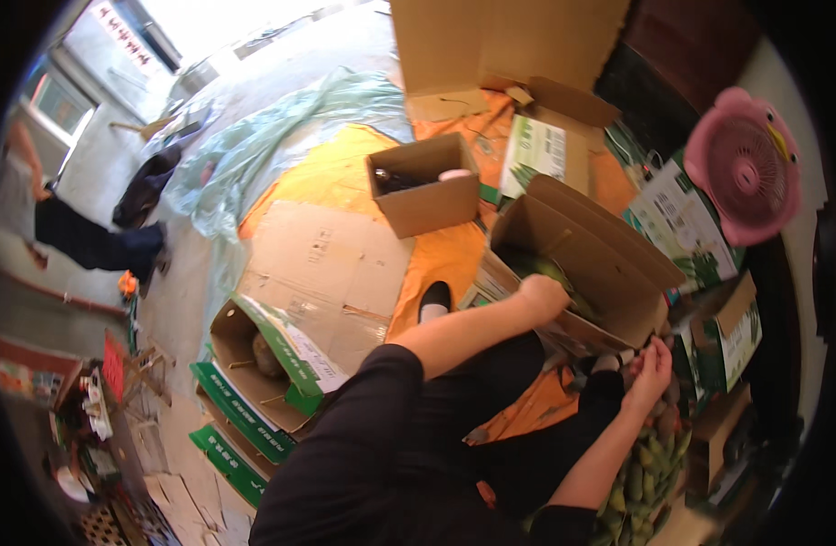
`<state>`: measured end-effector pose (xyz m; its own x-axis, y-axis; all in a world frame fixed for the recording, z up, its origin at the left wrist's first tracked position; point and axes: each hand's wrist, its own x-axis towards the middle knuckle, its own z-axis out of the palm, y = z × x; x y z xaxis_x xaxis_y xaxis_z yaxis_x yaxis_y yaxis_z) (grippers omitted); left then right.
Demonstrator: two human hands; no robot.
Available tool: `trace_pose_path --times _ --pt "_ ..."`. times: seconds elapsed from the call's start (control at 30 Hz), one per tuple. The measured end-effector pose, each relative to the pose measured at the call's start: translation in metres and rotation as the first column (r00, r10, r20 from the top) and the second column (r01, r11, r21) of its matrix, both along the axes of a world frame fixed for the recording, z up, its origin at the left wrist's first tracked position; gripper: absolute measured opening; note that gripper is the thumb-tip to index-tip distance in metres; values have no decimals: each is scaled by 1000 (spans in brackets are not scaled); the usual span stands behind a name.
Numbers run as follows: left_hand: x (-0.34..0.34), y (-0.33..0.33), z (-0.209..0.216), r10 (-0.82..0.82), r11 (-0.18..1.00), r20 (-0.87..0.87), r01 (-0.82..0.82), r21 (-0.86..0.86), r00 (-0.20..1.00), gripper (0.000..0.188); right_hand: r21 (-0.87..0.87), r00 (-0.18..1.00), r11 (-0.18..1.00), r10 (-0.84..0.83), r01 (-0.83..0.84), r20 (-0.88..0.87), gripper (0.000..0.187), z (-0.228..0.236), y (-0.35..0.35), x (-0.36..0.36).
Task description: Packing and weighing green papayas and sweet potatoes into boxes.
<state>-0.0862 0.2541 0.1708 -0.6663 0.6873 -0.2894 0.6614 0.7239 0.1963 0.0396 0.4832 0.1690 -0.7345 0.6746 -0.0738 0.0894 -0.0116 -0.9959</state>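
In front of me an open brown cardboard box point(600, 246) stands between my legs with its flaps raised. A green, elongated piece of produce point(550, 269) shows inside it. My left hand point(543, 300) is curled closed at the box's near left side, beside that produce; what its fingers hold, if anything, is hidden. My right hand point(650, 371) is just outside the box's near right corner, fingers bent and pressed together. Whatever is between them is too small to make out. Below my right forearm lies a heap of green, pointed produce point(645, 478).
A smaller open carton point(427, 196) stands ahead, near a flattened cardboard sheet point(322, 264) on an orange tarp point(436, 278). Green-and-white boxes point(245, 409) are stacked at left. A pink fan-shaped object point(745, 168) is at right. Another person point(90, 237) is at far left.
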Motion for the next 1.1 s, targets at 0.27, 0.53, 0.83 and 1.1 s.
trace_pose_path --times 0.27,0.53,0.83,1.1 --pt "11 -28 -10 -38 999 -70 40 30 997 11 21 1000 1000 17 -18 24 15 11 -3 3" --pt "-5 -38 -34 -125 991 -107 120 -56 986 11 -76 984 996 -63 51 -164 16 34 9 13" --pt "-11 -24 -15 -143 990 -15 143 14 990 19 24 947 961 -275 275 166 13 -27 109 105" --pt "-11 -25 -7 -127 992 41 127 9 991 20 149 559 920 -343 363 755 15 -225 116 209"
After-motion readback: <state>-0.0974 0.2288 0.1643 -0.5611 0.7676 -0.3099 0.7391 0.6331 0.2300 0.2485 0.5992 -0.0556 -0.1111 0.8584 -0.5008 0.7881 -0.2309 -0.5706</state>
